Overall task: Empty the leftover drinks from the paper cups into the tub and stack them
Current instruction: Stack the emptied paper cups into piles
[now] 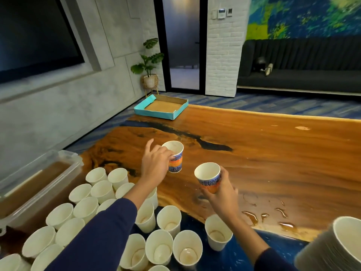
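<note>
The left hand [156, 163] pinches a patterned paper cup [175, 156] by its near rim and side, forefinger lifted free; the cup's long axis runs roughly vertical, mouth up and tipped slightly toward the camera. The right hand [221, 189] wraps round a 2nd patterned cup [208, 177] from below, held above the table [273, 153], its mouth tilted up and to the left. Left of the left forearm sits the tub [39, 184], holding brown liquid. Plain white cups [101, 189] stand mouth up beneath both arms.
</note>
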A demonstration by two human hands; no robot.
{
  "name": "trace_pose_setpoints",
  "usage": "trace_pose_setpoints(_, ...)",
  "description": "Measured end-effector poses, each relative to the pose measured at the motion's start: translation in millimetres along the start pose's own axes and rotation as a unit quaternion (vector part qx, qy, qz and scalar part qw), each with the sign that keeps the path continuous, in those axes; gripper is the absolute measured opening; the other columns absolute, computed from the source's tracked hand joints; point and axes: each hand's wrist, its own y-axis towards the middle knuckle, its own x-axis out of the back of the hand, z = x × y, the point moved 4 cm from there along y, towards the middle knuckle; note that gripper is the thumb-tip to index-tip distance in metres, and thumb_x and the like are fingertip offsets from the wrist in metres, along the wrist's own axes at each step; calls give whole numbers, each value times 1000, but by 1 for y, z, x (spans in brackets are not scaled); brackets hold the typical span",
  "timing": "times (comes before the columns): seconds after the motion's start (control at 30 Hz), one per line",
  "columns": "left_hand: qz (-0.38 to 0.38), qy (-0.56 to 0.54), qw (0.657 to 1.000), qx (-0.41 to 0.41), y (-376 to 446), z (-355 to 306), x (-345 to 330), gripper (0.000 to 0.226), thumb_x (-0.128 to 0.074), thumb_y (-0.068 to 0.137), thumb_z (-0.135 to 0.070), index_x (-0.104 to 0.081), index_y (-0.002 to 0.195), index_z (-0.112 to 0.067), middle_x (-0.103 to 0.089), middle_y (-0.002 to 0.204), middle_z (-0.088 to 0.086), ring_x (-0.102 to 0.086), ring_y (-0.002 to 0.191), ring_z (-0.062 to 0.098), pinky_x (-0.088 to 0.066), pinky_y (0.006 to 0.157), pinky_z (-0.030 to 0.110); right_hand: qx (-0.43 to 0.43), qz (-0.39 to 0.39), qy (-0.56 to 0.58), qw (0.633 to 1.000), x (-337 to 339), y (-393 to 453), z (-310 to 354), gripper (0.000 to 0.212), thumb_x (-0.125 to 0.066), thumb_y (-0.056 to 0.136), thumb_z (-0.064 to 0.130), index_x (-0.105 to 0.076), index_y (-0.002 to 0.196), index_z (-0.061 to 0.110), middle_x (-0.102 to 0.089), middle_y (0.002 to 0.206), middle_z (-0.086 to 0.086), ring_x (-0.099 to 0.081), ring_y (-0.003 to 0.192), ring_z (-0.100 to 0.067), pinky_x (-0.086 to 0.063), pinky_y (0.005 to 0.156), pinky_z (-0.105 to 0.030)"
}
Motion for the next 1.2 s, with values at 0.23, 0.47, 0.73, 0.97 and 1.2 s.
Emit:
trace_pose_setpoints(0.23,-118,-27,979,-162,-26,-56,73,29,-94,50,-14,-77,73,-12,-74,75,6,-71,73,21,-43,93,55,16,-19,13,1000,46,-33,13,81,-75,81,31,-24,144,26,-47,140,7,-43,130,-17,-18,112,-43)
trace_pose_setpoints(0.47,-146,-40,968,-203,-64,-94,127,22,-91,58,-11,-78,75,-16,-74,75,3,-70,73,20,-41,97,53,105,-51,30,993,105,-87,50,86,-77,79,27,-22,145,28,-44,142,6,-43,129,-20,-30,111,-43)
trace_pose_setpoints(0.73,-165,-50,960,-223,-108,-142,178,17,-86,65,-10,-78,80,-11,-74,77,7,-69,75,25,-39,99,54,227,-231,0,946,214,-141,80,85,-77,77,26,-21,141,27,-47,137,-6,-52,112,-28,-47,90,-45)
trace_pose_setpoints(0.97,-203,-48,950,-231,-139,-175,208,17,-87,64,-11,-78,78,-12,-73,72,6,-68,71,24,-43,95,53,151,-247,-13,957,252,-169,25,80,-76,79,21,-25,140,25,-46,135,-11,-50,113,-32,-45,92,-56)
trace_pose_setpoints(1.2,-205,-38,952,-225,-163,-192,221,18,-88,63,-11,-78,77,-11,-73,72,5,-68,70,24,-43,94,54,128,-172,-28,976,253,-177,-4,77,-69,86,25,-20,146,23,-43,142,-9,-45,120,-34,-34,102,-47)
